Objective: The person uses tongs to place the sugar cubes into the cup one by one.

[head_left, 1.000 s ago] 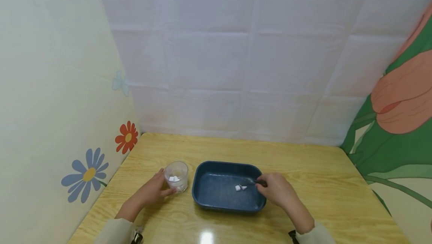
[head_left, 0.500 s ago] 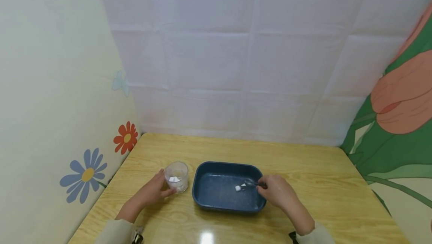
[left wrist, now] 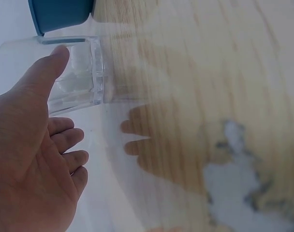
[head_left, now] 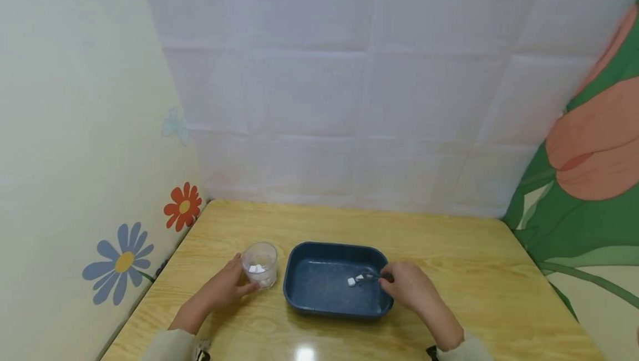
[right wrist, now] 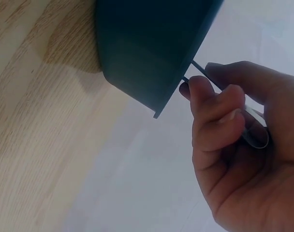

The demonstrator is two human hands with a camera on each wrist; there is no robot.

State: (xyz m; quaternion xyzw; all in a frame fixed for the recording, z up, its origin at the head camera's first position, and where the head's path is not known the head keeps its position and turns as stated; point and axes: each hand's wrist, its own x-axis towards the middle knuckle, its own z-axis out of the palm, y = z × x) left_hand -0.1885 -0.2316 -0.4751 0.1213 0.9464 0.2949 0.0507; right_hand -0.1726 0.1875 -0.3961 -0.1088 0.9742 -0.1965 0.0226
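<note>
My left hand holds a clear glass at its side, thumb in front and fingers behind. Several small white blocks lie inside the glass. To its right stands a dark blue rectangular dish. My right hand, over the dish's right rim, pinches small metal tongs with a rounded bend at one end. The tongs' tips reach down into the dish beside two small white blocks. Whether the tips touch or grip the right-hand block is too small to tell.
The wooden table carries the glass and dish, which stand a small gap apart. A white sheet hangs behind the table. Flower-patterned panels border the left and right sides.
The tongs' tips have shifted slightly and now lie close against the right-hand white block. The left hand stays on the glass. The whole view has drifted a little.
</note>
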